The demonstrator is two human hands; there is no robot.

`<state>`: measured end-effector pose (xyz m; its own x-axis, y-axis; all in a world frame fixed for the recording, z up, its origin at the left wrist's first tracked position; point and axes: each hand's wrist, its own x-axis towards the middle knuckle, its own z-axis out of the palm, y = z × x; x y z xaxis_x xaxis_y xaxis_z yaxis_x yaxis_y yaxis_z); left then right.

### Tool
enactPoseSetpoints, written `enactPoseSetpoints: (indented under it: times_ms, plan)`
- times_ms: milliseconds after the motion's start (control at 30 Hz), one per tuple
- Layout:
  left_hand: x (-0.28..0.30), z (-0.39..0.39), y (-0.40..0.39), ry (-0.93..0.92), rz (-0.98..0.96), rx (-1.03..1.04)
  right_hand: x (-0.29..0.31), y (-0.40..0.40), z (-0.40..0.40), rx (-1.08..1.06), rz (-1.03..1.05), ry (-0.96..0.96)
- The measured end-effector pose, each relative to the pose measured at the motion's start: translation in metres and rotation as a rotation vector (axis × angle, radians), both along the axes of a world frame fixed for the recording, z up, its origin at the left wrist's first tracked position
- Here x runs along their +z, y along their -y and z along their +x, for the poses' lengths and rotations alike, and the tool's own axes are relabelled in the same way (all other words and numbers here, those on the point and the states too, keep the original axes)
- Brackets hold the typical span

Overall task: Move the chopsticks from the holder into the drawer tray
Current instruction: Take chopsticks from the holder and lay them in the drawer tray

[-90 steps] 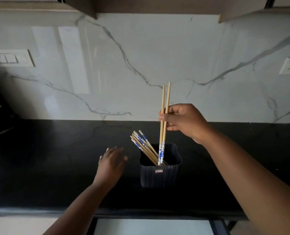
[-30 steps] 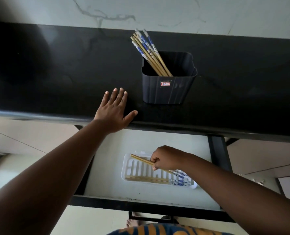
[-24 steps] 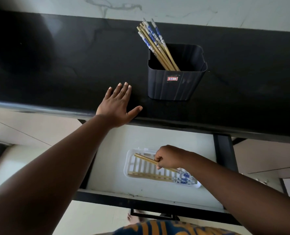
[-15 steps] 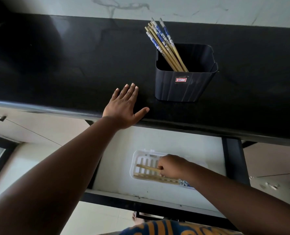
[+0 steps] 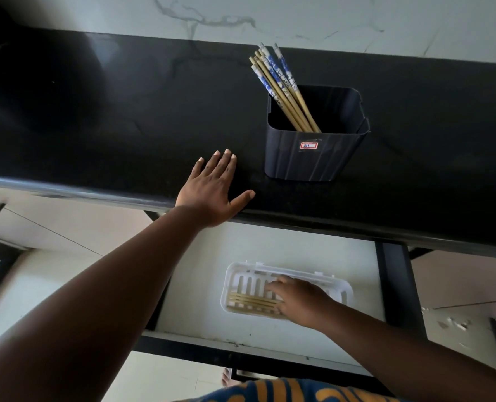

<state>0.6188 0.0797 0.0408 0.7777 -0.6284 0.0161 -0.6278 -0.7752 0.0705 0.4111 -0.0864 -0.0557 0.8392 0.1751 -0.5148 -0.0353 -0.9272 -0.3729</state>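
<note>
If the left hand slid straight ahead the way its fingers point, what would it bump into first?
Probably nothing on the counter: the left hand lies flat, fingers pointing toward the back wall, passing left of the holder. So likely the wall first, though depth is hard to judge.

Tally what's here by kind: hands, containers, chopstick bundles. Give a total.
Hands: 2 - left hand, right hand
Containers: 2 - holder, tray
Chopstick bundles: 2 - holder bundle, tray bundle
Total: 6

holder (image 5: 313, 143) on counter (image 5: 124, 111), chopsticks (image 5: 252, 301) in tray (image 5: 344, 288), tray in drawer (image 5: 200, 300) below
</note>
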Motion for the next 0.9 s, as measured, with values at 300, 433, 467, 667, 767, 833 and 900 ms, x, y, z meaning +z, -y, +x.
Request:
enactPoseSetpoints:
  times_ms: [300, 433, 467, 667, 767, 833, 900]
  plan:
    - [0.007, 0.002, 0.002, -0.031, 0.012, -0.018, 0.136, 0.017, 0.042, -0.242, 0.206, -0.170]
    - [0.008, 0.003, 0.003, -0.067, 0.008, 0.004, 0.225, 0.027, 0.067, -0.295, 0.414, -0.031]
    - [0.007, 0.004, 0.003, -0.073, 0.008, 0.008, 0.243, 0.028, 0.073, -0.316, 0.476, 0.015]
    - [0.006, 0.005, 0.003, -0.100, 0.021, 0.011, 0.287, 0.041, 0.134, -0.560, 0.379, 0.558]
    - [0.008, 0.007, 0.004, -0.125, 0.032, 0.014, 0.280, 0.041, 0.161, -0.554, 0.116, 0.641]
    - [0.009, 0.008, 0.004, -0.145, 0.047, 0.019, 0.271, 0.038, 0.174, -0.521, -0.022, 0.618]
    - [0.009, 0.009, 0.003, -0.169, 0.066, 0.021, 0.261, 0.036, 0.184, -0.509, -0.131, 0.583]
